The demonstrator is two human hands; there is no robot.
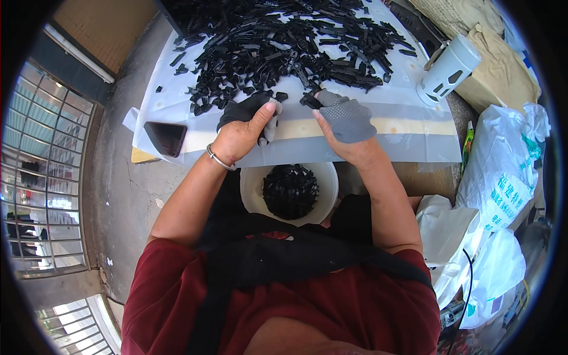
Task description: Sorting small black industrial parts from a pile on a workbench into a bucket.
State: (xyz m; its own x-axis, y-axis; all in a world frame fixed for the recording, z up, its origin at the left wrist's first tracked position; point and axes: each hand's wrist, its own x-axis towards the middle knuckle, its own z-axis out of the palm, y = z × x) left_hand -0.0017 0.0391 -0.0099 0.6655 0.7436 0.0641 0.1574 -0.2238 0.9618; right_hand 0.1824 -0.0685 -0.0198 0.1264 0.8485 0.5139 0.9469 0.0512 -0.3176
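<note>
Black plastic pieces (pixel 254 56) lie in a broad loose heap over the far and middle parts of the table (pixel 408 127), spreading toward both side edges and thinning out short of the near edge. Between the heap's front fringe and that near edge runs a strip of pale sheeting, the main open room, and both hands work above it. More room lies toward the left edge, where a dark phone (pixel 167 138) rests near the near-left corner. At the right edge the margin is tighter: a pale tumbler (pixel 448 70) stands there, near the heap's right fringe, with white bags (pixel 503 160) crowding beside the table. Just below the near edge, between the forearms, sits a white bucket (pixel 249 192) partly filled with dark pieces (pixel 290 190).

Both forearms angle inward across the near edge, bringing the hands close to each other but apart. On the left hand (pixel 251 118), in a black glove, the bare thumb points up and away from the body, set close against bent fingers; whether they hold anything I cannot tell. A silvery bracelet (pixel 220 157) circles that wrist. On the right hand (pixel 346 118), in a grey dotted glove, the back faces up and thumb and forefinger narrow to a pinch on a dark elongated piece (pixel 310 100) at the heap's front fringe.
</note>
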